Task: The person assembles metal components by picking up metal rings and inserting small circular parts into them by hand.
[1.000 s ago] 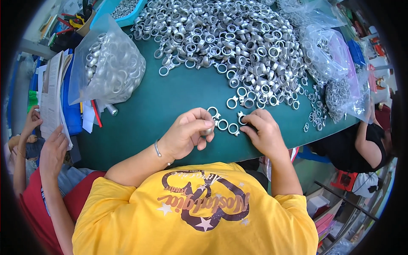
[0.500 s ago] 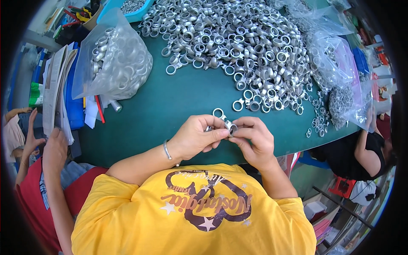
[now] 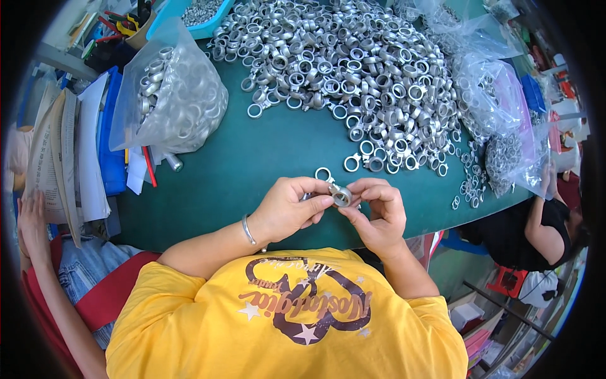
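Note:
A silver metal ring with a small side lug (image 3: 341, 197) is held between my two hands, just above the near part of the table. My left hand (image 3: 289, 208), with a bangle on its wrist, is closed, its thumb and forefinger at the ring's lug side. My right hand (image 3: 382, 211) pinches the ring's other side, with the thumb below it. Just beyond my left fingertips shows a thinner ring (image 3: 323, 173); I cannot tell whether it is held or lies on the table. What sits deeper in my left fingers is mostly hidden.
A heap of similar metal rings (image 3: 372, 82) spreads over the green table (image 3: 252, 151). Left stand a plastic bag of rings (image 3: 183, 95), a red pen (image 3: 149, 166) and a blue tray (image 3: 189, 28). More bags (image 3: 505, 151) lie right. Co-workers sit at both sides; one handles papers (image 3: 57, 151).
The ring has turned in my fingers, so its opening shows more plainly. My right fingers have shifted on it. At left, the co-worker's hand and papers have moved further left.

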Demonstrator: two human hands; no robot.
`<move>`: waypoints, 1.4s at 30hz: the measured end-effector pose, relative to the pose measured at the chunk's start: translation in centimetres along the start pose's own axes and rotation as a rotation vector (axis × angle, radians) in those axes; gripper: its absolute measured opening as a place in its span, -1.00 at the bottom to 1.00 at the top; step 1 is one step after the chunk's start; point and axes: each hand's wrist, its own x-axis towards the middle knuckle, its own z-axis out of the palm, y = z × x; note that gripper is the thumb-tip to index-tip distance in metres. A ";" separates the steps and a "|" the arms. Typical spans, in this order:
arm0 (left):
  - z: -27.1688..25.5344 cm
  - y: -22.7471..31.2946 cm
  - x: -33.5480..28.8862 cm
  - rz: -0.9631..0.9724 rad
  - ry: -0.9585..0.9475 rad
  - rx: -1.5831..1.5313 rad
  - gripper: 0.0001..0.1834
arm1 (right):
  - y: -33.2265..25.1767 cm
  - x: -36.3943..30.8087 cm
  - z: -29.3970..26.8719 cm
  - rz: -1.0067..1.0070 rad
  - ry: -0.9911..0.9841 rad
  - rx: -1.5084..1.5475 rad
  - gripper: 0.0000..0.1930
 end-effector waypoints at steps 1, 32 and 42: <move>0.1 0.1 0.1 0.014 0.004 0.010 -0.81 | -0.1 0.1 -0.1 -0.005 0.004 -0.023 -0.63; -1.1 0.3 -0.4 0.067 0.197 -0.187 -0.86 | 0.6 10.0 -10.9 -0.371 0.148 -1.127 -0.87; -0.8 0.3 -0.1 0.060 0.163 -0.182 -0.85 | 0.7 7.6 -8.1 -0.085 0.129 -0.846 -0.92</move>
